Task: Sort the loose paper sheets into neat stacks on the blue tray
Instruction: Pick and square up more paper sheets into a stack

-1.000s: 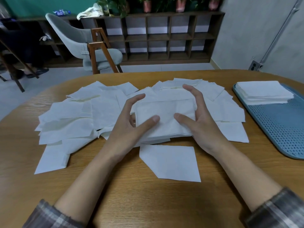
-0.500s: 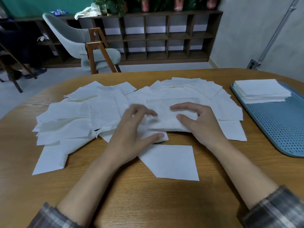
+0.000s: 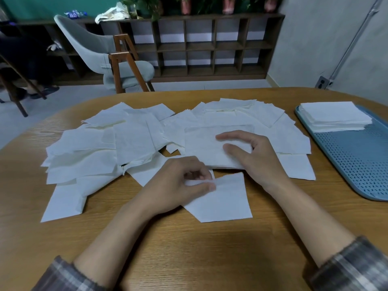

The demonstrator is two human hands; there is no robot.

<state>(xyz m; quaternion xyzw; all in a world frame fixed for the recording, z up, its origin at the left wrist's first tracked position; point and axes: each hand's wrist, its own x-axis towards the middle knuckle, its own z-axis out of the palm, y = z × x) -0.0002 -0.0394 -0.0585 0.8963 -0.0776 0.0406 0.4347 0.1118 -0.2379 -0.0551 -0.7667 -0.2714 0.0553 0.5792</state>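
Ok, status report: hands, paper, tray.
Left hand pinches near sheet. Right hand rests on small pile. One neat stack on blue tray; loose sheets cover table.

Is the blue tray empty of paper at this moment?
No, a stack of white sheets lies on the far end of the blue tray.

Office lounge: cubby shelving (image 3: 201, 45), potted plants (image 3: 185, 5), armchair (image 3: 100, 49), wooden table (image 3: 189, 248)
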